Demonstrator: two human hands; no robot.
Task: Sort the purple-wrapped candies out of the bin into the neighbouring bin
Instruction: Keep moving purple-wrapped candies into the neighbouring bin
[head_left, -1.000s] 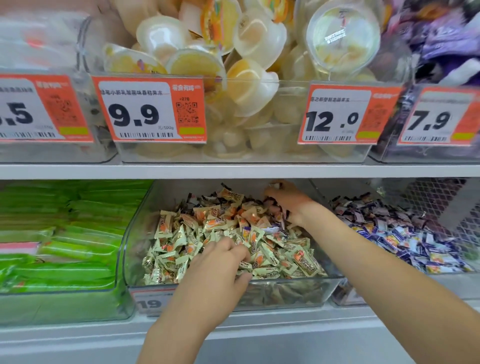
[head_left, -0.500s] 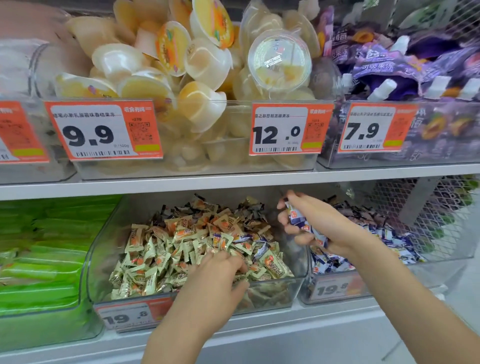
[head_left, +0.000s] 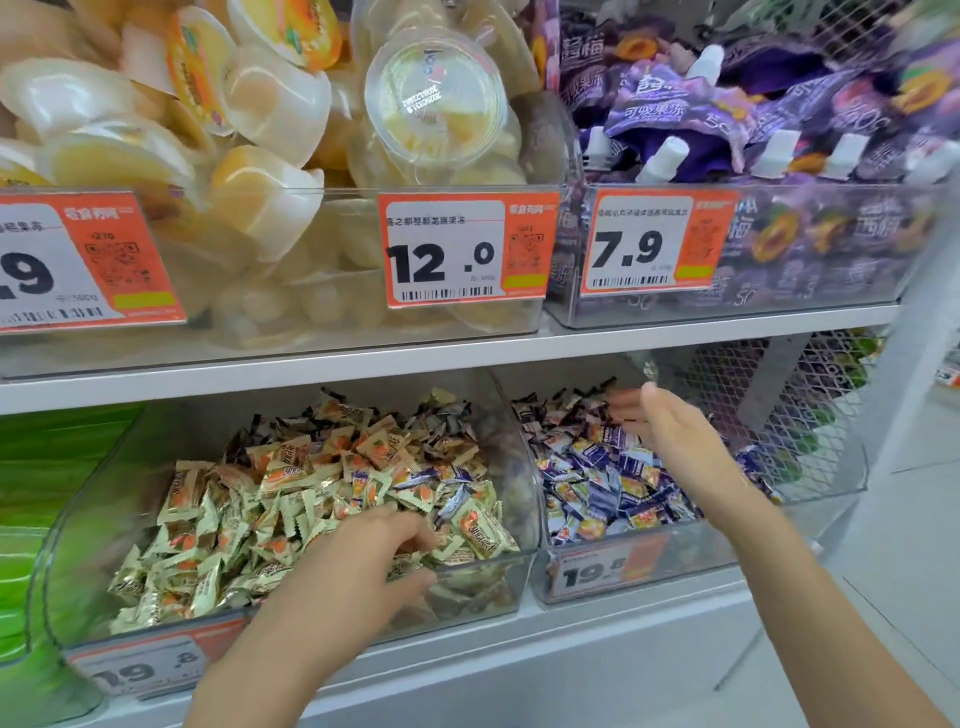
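A clear bin (head_left: 524, 566) on the lower shelf holds cream-and-orange wrapped candies (head_left: 234, 525), with a few purple-wrapped candies (head_left: 415, 480) mixed in near its right side. The neighbouring clear bin (head_left: 696, 561) to the right holds a heap of purple-wrapped candies (head_left: 592, 483). My left hand (head_left: 358, 566) reaches into the front of the mixed bin, fingers curled down among the candies; what they hold is hidden. My right hand (head_left: 670, 426) hovers over the purple heap with fingers straight and spread, holding nothing.
The upper shelf carries bins of jelly cups (head_left: 436, 109) and purple spouted pouches (head_left: 727, 104), fronted by orange price tags (head_left: 467, 249). Green packets (head_left: 31, 493) fill the bin at the left. A wire mesh panel (head_left: 769, 395) stands behind the right bin.
My right hand carried purple candies from the mixed bin over to the right bin and opened, letting them go. My left hand stayed at the front of the mixed bin.
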